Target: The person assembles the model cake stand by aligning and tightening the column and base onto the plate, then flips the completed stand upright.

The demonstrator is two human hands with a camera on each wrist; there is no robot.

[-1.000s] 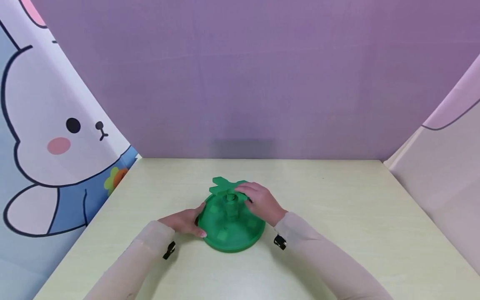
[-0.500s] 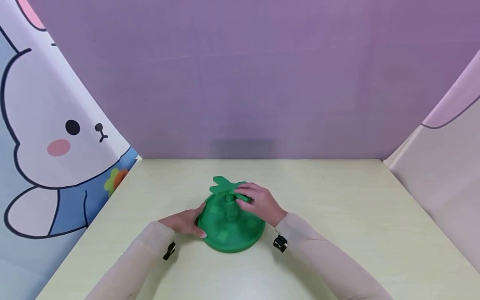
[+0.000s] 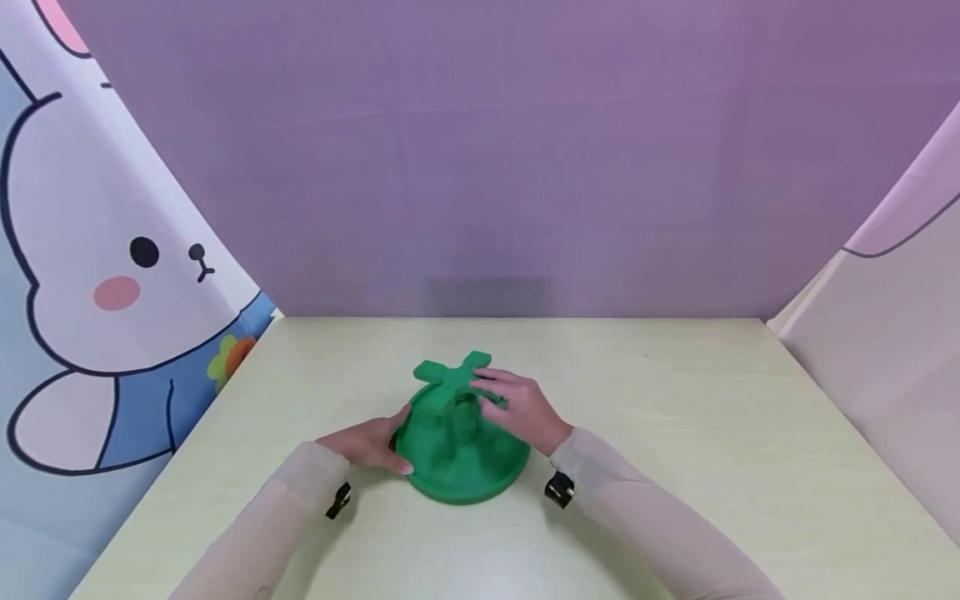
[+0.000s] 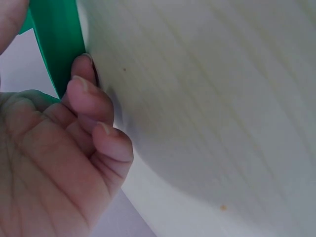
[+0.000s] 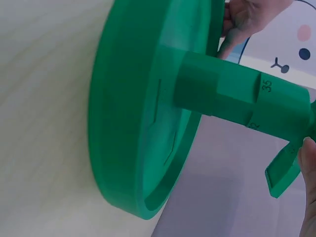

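Note:
A green round base (image 3: 461, 479) with a raised rim lies on the table. From its middle rises a stepped green post (image 5: 237, 91), printed with numbers such as 35 in the right wrist view. On top of the post sits a green cross-shaped piece (image 3: 450, 375) with flat arms. My left hand (image 3: 371, 443) grips the base's rim at the left, thumb and fingers spread along it; in the left wrist view its fingertips (image 4: 91, 98) curl against the green wall. My right hand (image 3: 525, 408) pinches one arm of the cross-shaped piece between thumb and fingers.
The pale wood-grain table (image 3: 675, 392) runs back to a purple cloth (image 3: 525, 167). At the left hangs a cloth with a cartoon rabbit (image 3: 142, 250), and a pale cloth (image 3: 900, 367) hangs at the right.
The cross-shaped piece has turned on its post, its arms now pointing in other directions. My right fingers have shifted slightly around it; my left hand and the base stay where they were.

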